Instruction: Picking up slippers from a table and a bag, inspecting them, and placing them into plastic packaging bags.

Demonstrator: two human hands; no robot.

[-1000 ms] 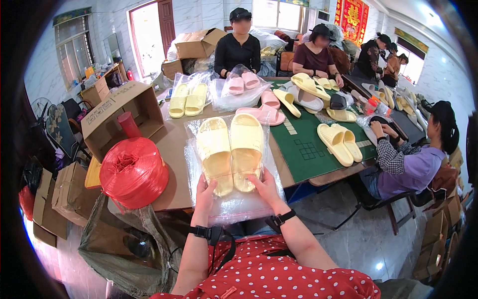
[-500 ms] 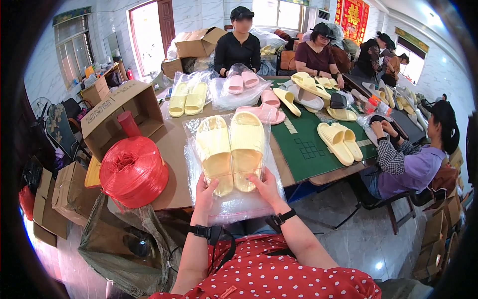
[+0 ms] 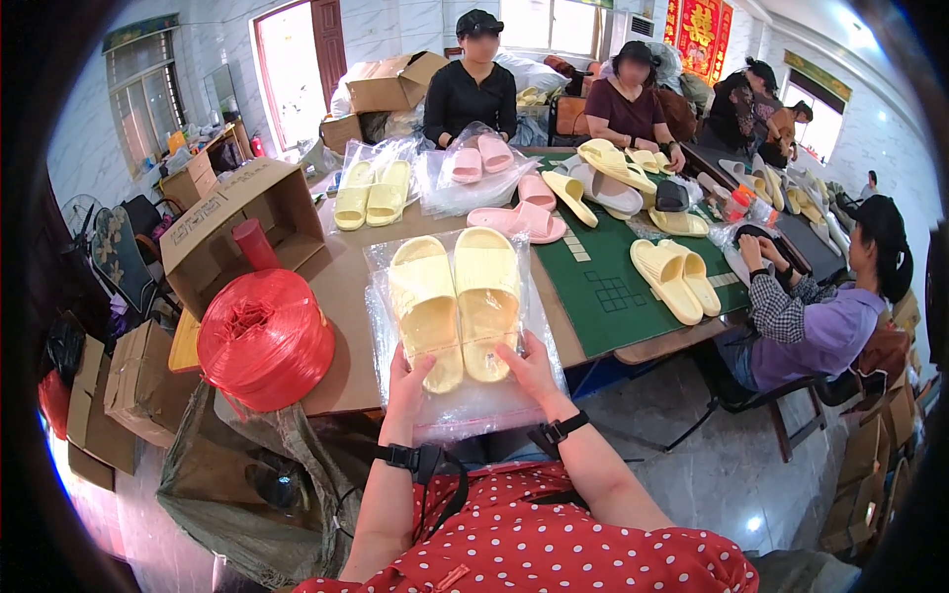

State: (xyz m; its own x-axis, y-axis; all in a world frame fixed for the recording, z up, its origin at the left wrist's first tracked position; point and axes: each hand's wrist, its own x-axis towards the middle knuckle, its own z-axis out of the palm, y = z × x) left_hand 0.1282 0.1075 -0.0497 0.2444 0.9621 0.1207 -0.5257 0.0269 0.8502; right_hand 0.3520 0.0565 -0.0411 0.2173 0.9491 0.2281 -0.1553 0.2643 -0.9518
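A pair of pale yellow slide slippers [image 3: 459, 301] in a clear plastic bag lies between my hands, toes facing away from me. My left hand [image 3: 403, 383] grips the bag's near left edge, thumb on top beside the left slipper's heel. On the other side, my right hand [image 3: 532, 370] holds the near right edge, its thumb over the right slipper's heel. Both hands are closed, and their other fingers are hidden under the bag. Beneath the slippers is a stack of clear plastic bags [image 3: 543, 346] at the table's near edge.
On my left stand a big roll of red plastic twine [image 3: 265, 341] and an open cardboard box [image 3: 237, 212]. Ahead are bagged yellow slippers [image 3: 372, 195] and pink slippers [image 3: 519, 223]. More yellow slippers [image 3: 675, 282] lie on the green mat [image 3: 583, 321]. Co-workers sit around the table.
The bagged slippers have come down slightly toward me, with both hands still gripping the bag. Across the table, the person in the maroon top has raised their head.
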